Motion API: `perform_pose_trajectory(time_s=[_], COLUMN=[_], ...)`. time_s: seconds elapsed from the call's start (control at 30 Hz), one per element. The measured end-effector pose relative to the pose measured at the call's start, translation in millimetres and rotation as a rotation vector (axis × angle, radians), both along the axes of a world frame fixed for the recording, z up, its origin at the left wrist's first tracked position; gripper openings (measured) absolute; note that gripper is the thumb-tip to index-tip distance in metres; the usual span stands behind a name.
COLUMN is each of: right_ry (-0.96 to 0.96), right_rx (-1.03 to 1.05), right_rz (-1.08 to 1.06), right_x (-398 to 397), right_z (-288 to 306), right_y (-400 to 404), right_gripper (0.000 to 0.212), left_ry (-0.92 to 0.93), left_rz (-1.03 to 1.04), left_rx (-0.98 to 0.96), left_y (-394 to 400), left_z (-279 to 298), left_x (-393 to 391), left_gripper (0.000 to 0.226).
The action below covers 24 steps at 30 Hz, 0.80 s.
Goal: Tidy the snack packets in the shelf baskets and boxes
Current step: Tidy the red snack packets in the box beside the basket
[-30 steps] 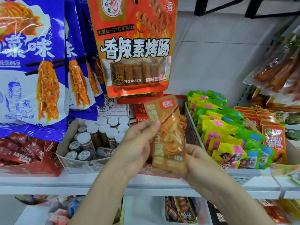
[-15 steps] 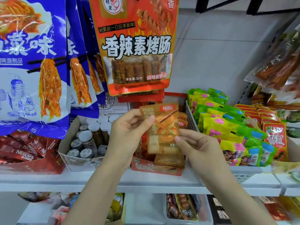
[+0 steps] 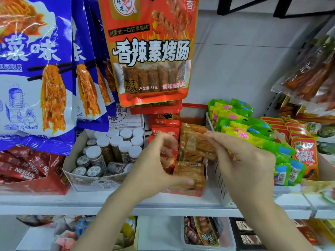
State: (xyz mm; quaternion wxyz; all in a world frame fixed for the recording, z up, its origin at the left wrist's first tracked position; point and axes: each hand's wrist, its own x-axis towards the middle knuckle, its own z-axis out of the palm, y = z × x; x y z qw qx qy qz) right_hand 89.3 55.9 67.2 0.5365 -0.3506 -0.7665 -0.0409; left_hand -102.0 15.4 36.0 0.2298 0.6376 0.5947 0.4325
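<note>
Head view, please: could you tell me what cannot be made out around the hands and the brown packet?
- Left hand: fingers motion-blurred; its grip is unclear.
- Brown packet: print smeared by blur, right edge behind the right hand.
- Red box: front hidden by both hands.
- White basket: near wall partly hidden by the right wrist.

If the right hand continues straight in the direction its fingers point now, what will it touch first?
The right hand points left and slightly away, pinching the brown packet. Straight on, it would probably first meet the fingers of the left hand, then the red packets behind them. Depth is unclear because of blur.
</note>
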Motion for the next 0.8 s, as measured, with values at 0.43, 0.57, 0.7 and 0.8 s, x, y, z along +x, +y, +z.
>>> perform_pose_trajectory(time_s=[0.43, 0.57, 0.7, 0.8], right_ry=[-0.045, -0.019, 0.026, -0.011], right_rx=[-0.137, -0.251, -0.249, -0.304], right_rz=[0.008, 0.072, 0.070, 0.079], right_x=[-13.7, -17.8, -18.8, -16.7], right_z=[-16.5, -21.4, -16.6, -16.0], right_y=[8.1, 12.1, 13.1, 12.4], right_gripper=[0.024, 0.022, 0.017, 0.014], left_ry=[0.457, 0.425, 0.213, 0.146], left_rz=[-0.088, -0.091, -0.058, -0.103], left_rx=[0.225, 0.231, 0.067, 0.011], left_y=[-4.6, -3.2, -0.8, -1.6], left_z=[-19.0, -14.6, -22.7, -26.3], left_x=[11.1, 6.6, 4.5, -0.1], left_gripper=[0.022, 0.021, 0.021, 0.021])
